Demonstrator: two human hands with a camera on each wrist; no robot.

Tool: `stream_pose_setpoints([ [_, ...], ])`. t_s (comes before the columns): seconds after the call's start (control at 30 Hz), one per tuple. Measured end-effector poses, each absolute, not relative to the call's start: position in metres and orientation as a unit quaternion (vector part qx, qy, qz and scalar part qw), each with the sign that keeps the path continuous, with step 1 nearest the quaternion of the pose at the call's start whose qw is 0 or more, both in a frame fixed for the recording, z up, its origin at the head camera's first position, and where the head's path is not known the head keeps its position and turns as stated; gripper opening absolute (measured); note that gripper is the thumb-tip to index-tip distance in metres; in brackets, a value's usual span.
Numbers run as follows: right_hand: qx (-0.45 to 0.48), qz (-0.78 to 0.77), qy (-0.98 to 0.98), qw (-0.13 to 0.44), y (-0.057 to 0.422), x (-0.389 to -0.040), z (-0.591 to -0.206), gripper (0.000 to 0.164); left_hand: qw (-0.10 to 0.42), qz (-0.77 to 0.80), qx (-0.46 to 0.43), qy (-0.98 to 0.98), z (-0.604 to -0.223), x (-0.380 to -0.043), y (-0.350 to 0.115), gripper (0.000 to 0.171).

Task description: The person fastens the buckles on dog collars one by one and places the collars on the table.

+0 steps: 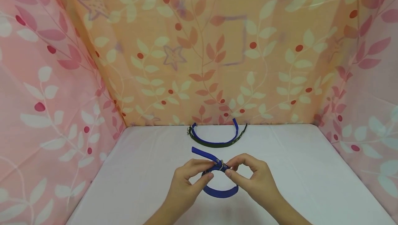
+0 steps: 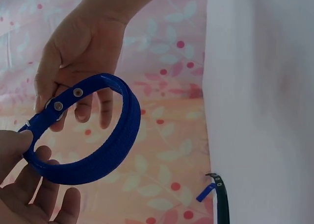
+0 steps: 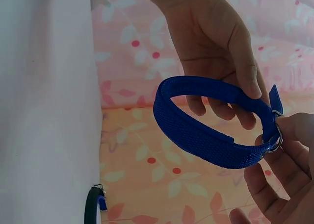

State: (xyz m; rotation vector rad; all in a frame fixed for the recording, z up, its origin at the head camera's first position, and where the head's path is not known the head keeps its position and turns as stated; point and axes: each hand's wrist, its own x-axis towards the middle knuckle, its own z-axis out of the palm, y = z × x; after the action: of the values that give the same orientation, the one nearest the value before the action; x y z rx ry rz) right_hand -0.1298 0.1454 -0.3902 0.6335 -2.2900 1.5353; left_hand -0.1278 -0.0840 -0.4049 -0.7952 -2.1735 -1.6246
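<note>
A blue collar (image 1: 220,193), closed into a ring, is held up over the white table between both hands. My left hand (image 1: 186,180) pinches the band just left of its metal buckle (image 1: 221,165), thumb and fingertips on the strap. From the other side, my right hand (image 1: 256,178) pinches the band right beside the buckle. The loose strap end (image 1: 203,153) sticks out up and to the left. Metal eyelets (image 2: 78,92) show along the strap in the left wrist view. A metal ring (image 3: 280,140) hangs by the buckle in the right wrist view.
Behind the hands, near the back edge of the white table (image 1: 140,169), lie a dark green collar (image 1: 214,145) and another blue collar (image 1: 237,128), both unfastened and curved together. Leaf-patterned cloth walls rise at the back (image 1: 211,45) and both sides.
</note>
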Motion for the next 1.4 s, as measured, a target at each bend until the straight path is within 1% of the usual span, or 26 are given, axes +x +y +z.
stream_pose_setpoints([
  [0.13,0.241,0.521,-0.802,0.167,0.1443,-0.1301,-0.3924,0.021,0.177,-0.564,-0.296,-0.75,-0.4058,-0.128,-0.0838,0.022],
  [0.23,0.255,0.51,-0.803,0.174,0.1434,-0.1299,-0.3931,0.025,0.183,-0.558,-0.307,-0.749,-0.4065,-0.1287,-0.0844,0.023],
  [0.47,0.267,0.498,-0.806,0.176,0.1434,-0.1297,-0.3924,0.025,0.181,-0.549,-0.308,-0.756,-0.4042,-0.1272,-0.0856,0.023],
  [0.6,0.271,0.491,-0.807,0.185,0.1427,-0.1309,-0.3943,0.024,0.169,-0.557,-0.298,-0.757,-0.401,-0.1257,-0.0864,0.022],
  [0.7,0.268,0.495,-0.805,0.186,0.1417,-0.1314,-0.3957,0.023,0.151,-0.574,-0.298,-0.748,-0.4009,-0.1263,-0.0867,0.021],
  [0.9,0.273,0.509,-0.796,0.182,0.1401,-0.1311,-0.3979,0.021,0.06,-0.651,-0.278,-0.704,-0.4013,-0.1278,-0.0877,0.022],
  [0.97,0.273,0.511,-0.795,0.182,0.14,-0.131,-0.3982,0.022,0.049,-0.661,-0.272,-0.697,-0.4012,-0.128,-0.0881,0.022],
  [1.03,0.275,0.512,-0.793,0.183,0.1399,-0.1313,-0.3983,0.022,0.05,-0.66,-0.268,-0.7,-0.401,-0.1279,-0.0885,0.022],
  [1.4,0.298,0.503,-0.785,0.203,0.1402,-0.1331,-0.3985,0.023,0.091,-0.638,-0.279,-0.712,-0.4012,-0.1279,-0.0877,0.021],
])
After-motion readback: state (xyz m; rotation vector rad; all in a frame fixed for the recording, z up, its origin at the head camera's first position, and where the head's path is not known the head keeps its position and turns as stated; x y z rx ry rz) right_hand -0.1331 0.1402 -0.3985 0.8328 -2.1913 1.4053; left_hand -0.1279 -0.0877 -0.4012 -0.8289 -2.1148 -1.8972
